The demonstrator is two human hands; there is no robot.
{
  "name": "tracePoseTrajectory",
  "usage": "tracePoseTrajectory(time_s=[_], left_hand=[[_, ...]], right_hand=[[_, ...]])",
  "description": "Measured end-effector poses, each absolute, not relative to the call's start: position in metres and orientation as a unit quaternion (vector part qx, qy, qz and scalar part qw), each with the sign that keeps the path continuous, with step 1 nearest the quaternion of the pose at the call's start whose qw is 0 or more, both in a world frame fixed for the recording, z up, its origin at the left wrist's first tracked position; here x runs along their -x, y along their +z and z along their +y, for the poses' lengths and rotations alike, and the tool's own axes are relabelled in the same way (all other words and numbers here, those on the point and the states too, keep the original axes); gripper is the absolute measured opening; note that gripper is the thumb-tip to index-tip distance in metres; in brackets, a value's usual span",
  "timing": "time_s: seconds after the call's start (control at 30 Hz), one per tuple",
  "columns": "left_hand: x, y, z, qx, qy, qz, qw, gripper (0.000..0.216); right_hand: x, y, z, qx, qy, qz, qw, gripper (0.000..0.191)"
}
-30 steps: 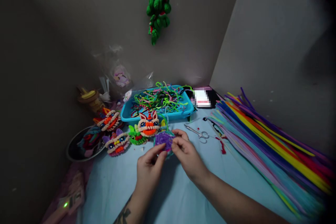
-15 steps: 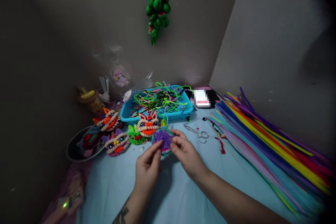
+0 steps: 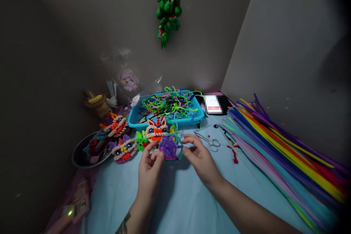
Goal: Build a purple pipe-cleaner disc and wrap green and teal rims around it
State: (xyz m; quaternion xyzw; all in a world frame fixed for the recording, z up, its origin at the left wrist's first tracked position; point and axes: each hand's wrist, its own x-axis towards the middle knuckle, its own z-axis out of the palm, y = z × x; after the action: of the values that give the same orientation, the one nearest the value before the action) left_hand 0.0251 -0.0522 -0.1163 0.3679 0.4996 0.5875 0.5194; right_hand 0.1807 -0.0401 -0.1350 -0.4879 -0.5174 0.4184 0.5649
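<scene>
Above the blue cloth, a small rounded purple pipe-cleaner piece [image 3: 168, 147] with a teal strand curving round its edge is held up between my hands. My left hand [image 3: 149, 166] pinches its left side between thumb and fingers. At the right edge, the curled fingers of my right hand [image 3: 201, 161] grip a short purple end next to the teal strand; the exact contact is hard to see. Just behind the piece sits an orange and cream lion-head figure [image 3: 157, 130], with a green figure [image 3: 141, 140] beside it, partly covered.
A blue tray [image 3: 131, 120] holds tangled pipe-cleaner offcuts. Scissors [image 3: 211, 142] lie right of my hands, near a bundle of long coloured pipe cleaners [image 3: 274, 150]. Left are more lion-head figures [image 3: 124, 150], a metal bowl [image 3: 75, 159] and a pink device [image 3: 79, 201]. A lit phone [image 3: 213, 104] stands behind.
My right hand has drawn slightly right, off the purple face to its edge. My left fingers have shifted to the left side of the piece. The view has moved a little.
</scene>
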Motion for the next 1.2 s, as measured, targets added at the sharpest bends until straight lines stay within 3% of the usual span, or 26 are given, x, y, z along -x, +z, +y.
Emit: tracePoseTrajectory(time_s=[0.13, 0.33, 0.67, 0.77, 0.93, 1.07, 1.2], left_hand=[[-0.029, -0.118, -0.055, -0.386, 0.572, 0.487, 0.536, 0.049], [-0.032, -0.124, -0.057, -0.372, 0.560, 0.462, 0.578, 0.058], [-0.030, -0.129, -0.057, -0.316, 0.523, 0.393, 0.688, 0.059], [-0.033, -0.134, -0.061, -0.331, 0.481, 0.352, 0.731, 0.059], [-0.040, -0.141, -0.066, -0.305, 0.490, 0.313, 0.754, 0.060], [-0.034, -0.138, -0.059, -0.254, 0.495, 0.274, 0.785, 0.061], [-0.026, -0.132, -0.053, -0.190, 0.515, 0.260, 0.795, 0.060]], right_hand=[[-0.183, -0.135, -0.038, 0.490, 0.419, -0.560, 0.520, 0.018], [-0.180, -0.136, -0.038, 0.489, 0.472, -0.537, 0.500, 0.031], [-0.202, -0.131, -0.015, 0.536, 0.442, -0.441, 0.569, 0.038], [-0.216, -0.110, 0.012, 0.555, 0.392, -0.505, 0.532, 0.035], [-0.219, -0.078, 0.090, 0.579, 0.263, -0.668, 0.388, 0.037], [-0.197, -0.071, 0.157, 0.595, 0.199, -0.703, 0.334, 0.023], [-0.166, -0.076, 0.202, 0.601, 0.119, -0.741, 0.274, 0.022]])
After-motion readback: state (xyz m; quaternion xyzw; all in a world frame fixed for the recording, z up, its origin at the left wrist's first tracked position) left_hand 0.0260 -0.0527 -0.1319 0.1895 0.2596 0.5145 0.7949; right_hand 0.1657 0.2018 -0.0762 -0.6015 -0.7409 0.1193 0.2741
